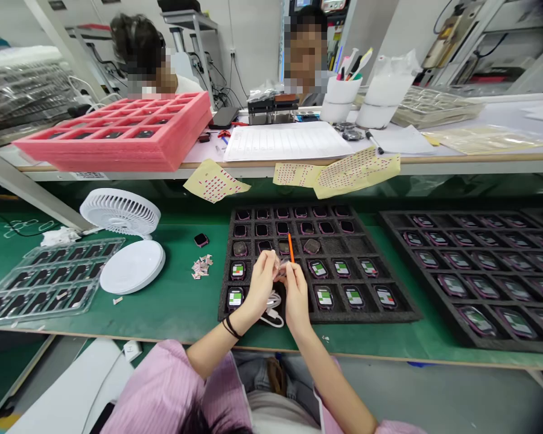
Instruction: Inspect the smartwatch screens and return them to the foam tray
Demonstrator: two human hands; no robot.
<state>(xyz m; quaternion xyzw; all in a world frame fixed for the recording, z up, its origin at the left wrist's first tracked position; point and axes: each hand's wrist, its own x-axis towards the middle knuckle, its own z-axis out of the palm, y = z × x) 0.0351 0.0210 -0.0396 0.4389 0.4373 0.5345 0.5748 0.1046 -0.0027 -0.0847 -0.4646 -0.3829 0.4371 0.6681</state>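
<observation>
My left hand (263, 277) and my right hand (296, 292) meet over the middle of a black foam tray (305, 316). Both are closed, fingertips together around a small, shiny, pinkish piece (280, 268) whose kind I cannot make out. A thin orange stick (291, 246) points up out of my right hand's fingers. Below the hands lies a coiled white cable (274, 310). Square smartwatch bodies fill many tray pockets; in the near rows their screens are lit, like this smartwatch (324, 296), while those at the back are dark.
Left of the tray are a loose dark watch (201, 240), a pile of small tabs (202, 266), a white fan (132, 265) and a clear blister tray (49, 277). Another foam tray (434, 316) stands right. A shelf ahead holds a pink foam box (117, 154); two people sit beyond.
</observation>
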